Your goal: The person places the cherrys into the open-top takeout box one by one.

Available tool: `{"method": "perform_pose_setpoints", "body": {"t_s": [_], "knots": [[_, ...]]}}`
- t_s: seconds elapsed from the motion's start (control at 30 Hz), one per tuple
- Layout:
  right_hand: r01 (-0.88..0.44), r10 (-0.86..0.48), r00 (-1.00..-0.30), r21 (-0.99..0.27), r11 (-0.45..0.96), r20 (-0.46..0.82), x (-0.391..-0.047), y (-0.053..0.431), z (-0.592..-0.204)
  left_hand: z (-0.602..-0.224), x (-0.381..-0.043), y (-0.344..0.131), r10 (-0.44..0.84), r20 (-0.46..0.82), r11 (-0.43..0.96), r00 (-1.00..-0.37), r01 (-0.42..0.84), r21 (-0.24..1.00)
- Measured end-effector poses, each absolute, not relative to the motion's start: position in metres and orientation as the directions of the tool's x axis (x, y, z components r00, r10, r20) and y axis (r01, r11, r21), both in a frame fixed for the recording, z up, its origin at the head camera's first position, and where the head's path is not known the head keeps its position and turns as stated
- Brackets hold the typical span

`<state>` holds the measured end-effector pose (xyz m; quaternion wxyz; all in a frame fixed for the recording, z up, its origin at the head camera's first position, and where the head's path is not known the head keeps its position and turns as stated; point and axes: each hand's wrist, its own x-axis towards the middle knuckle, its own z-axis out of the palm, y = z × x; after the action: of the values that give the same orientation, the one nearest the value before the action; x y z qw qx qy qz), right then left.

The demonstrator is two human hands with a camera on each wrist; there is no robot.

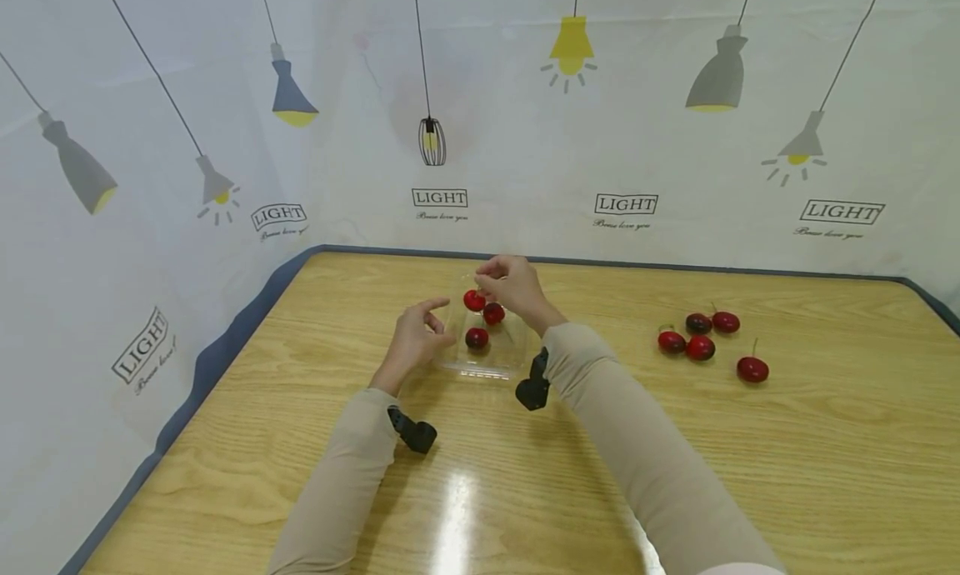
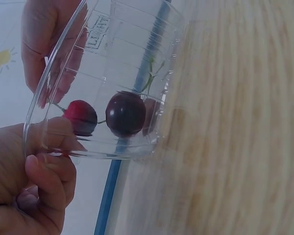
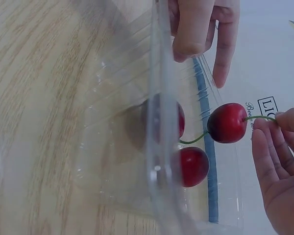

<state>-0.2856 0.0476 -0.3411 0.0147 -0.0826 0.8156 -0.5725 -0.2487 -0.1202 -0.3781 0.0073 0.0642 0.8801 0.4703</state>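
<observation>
A clear plastic container (image 1: 483,373) stands on the table in front of me, with red cherries in it. My left hand (image 1: 414,340) holds its left rim, thumb on the inner side and fingers outside. Over the container, my right hand (image 1: 513,287) pinches the green stem of a bright red cherry (image 3: 227,123) between thumb and fingertips. That cherry hangs near rim height in the right wrist view. Below it lie a second red cherry (image 1: 493,313) and a darker cherry (image 1: 476,338). Through the clear wall, the left wrist view shows the dark cherry (image 2: 126,114) close up.
Several loose dark red cherries (image 1: 701,347) lie on the wooden table (image 1: 585,475) to the right, one cherry (image 1: 752,369) apart from the others. A white cloth (image 1: 510,158) printed with lamps hangs behind the table's far edge.
</observation>
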Motion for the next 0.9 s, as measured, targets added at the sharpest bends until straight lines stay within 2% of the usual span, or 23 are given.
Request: {"method": "perform_pose_setpoints", "body": {"t_s": [0.9], "knots": [[-0.136, -0.167, -0.983, -0.908, 0.396, 0.075, -0.2873, 0.0425, -0.3428, -0.3771, -0.2478, -0.1197, 0.127, 0.05, 0.562, -0.991, 0.114, 0.819]]}}
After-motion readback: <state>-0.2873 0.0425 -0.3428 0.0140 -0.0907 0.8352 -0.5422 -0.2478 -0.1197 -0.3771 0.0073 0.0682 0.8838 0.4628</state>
